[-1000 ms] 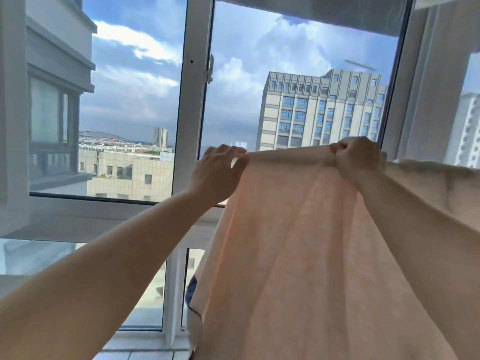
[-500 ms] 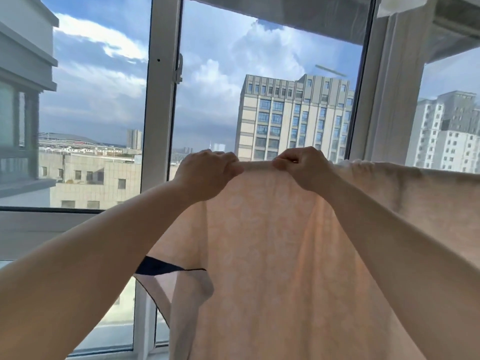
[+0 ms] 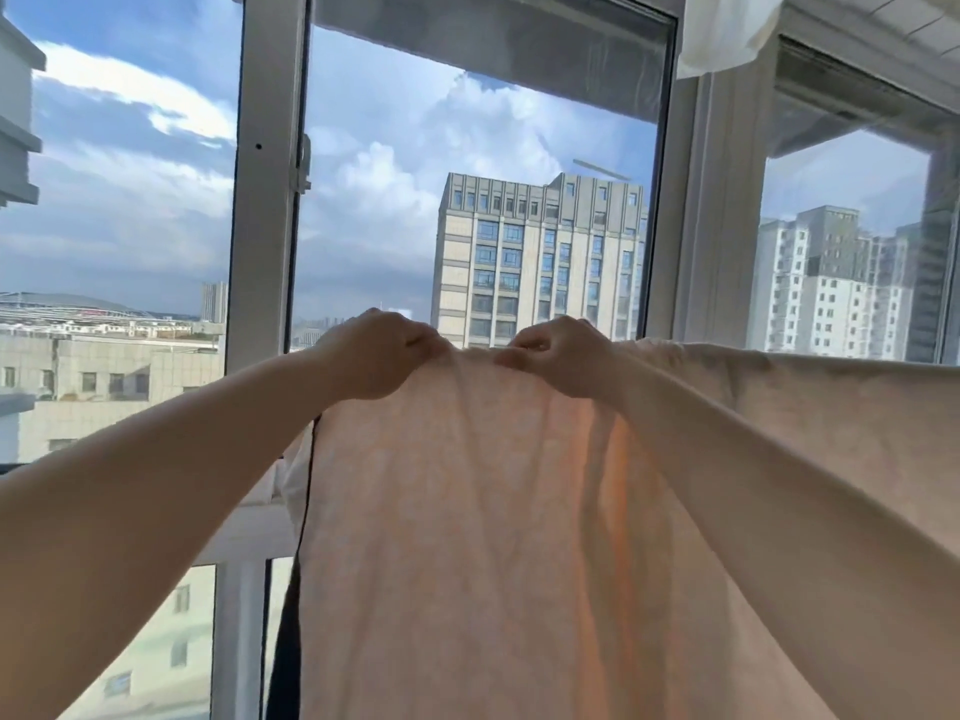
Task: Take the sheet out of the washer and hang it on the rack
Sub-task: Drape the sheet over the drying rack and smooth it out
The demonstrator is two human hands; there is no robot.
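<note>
head view: the main risk here is the sheet sliding off sideways. it hangs from a top edge that runs across the middle of the frame to the right border, and a big share of its cloth drops toward the bottom centre — if the weight is uneven on the two sides of whatever carries it, a let-go could send it creeping down to the floor. the rack itself is hidden under the fold, so i cannot tell how well the cloth sits on it. a second risk is bunching: the two hands are close together at the top edge, and the cloth between and below them shows soft folds, which would likely dry slowly if left gathered. the dark-trimmed left edge hangs free at lower centre-left, near the window frame, and could swing or twist.

the left hand is raised at mid-frame, arm stretched up from the lower left, fingers curled down over the sheet's top edge — its grip is closed on the cloth. the right hand sits just beside it, arm coming up from the lower right, fingers and thumb pinching the same edge. both forearms are bare and reach forward and up, knuckles toward the glass.
</note>
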